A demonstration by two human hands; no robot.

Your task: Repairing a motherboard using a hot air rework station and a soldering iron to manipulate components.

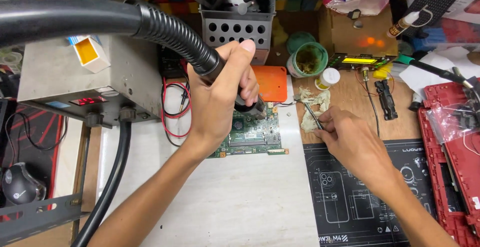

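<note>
Left hand (220, 102) wrapped tight around the black handle of a hot-air gun (250, 108), fingers fully curled, nozzle tilted down over the top edge of a green circuit board (252, 136). Thick ribbed black hose (170, 29) running from the handle up and leftward across the view, passing in front of the grey rework station (75, 77) with its small red display. Board lying flat on a pale work surface (240, 202), rectangular, dense with small chips and long connector slots along the lower side, partly hidden by the left hand. Just behind the board, an orange pad (271, 83).

Right hand (350, 139) resting at the edge of a black printed mat (350, 202), fingers pinched shut on slim metal tweezers (311, 113), tips pointing up-left across wadded dirty tissue (312, 108) on the wooden benchtop, near the board's right edge. Beyond, a round green pot (309, 59) and a small white-capped jar (327, 78).
</note>
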